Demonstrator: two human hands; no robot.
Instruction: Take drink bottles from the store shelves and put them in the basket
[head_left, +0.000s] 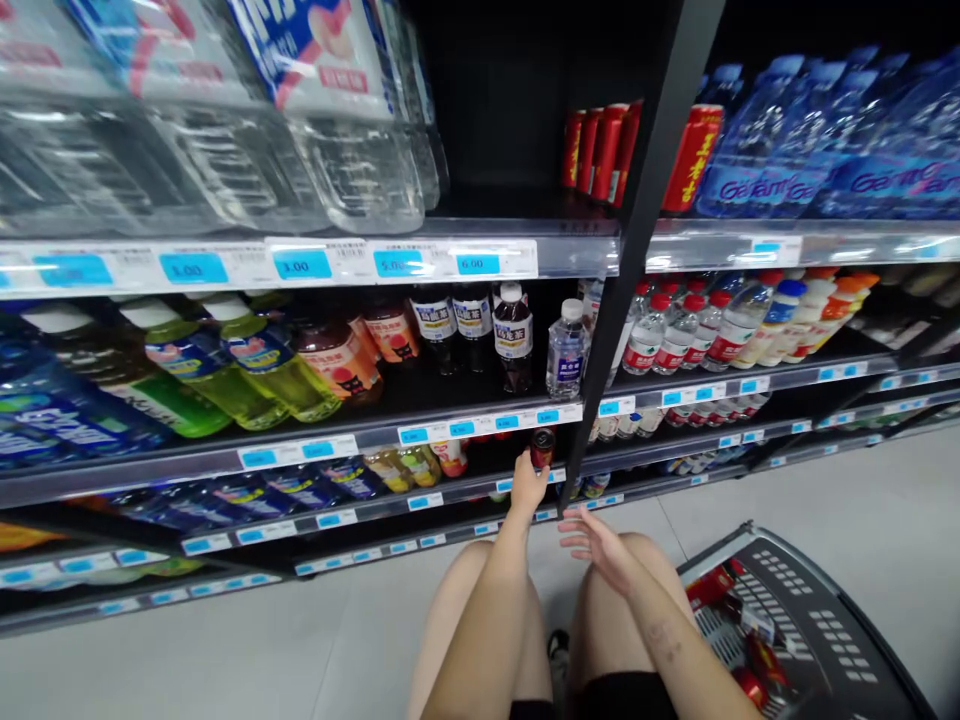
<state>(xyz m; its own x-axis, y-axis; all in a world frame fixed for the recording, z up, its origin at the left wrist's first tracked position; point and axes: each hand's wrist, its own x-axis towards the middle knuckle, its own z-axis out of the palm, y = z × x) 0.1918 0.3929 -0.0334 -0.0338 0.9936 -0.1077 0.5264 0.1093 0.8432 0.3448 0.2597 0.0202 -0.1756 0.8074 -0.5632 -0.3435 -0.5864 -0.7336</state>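
Note:
My left hand [529, 484] reaches to a low shelf with its fingers wrapped around a small dark red can [542, 450], which stands at the shelf's right end. The can's label is too small to read. Over my right knee, my right hand [600, 550] hovers with fingers spread and nothing in them. On the shelf above the can are a clear bottle with a white cap [568, 350] and a dark tea bottle [513, 338].
A grey shopping basket [832, 625] holding red cans and a dark bottle sits on the floor at my right. A black shelf post [637, 200] divides the racks. Green-yellow drink bottles [277, 365] line the left shelf; blue water bottles [787, 140] stand upper right.

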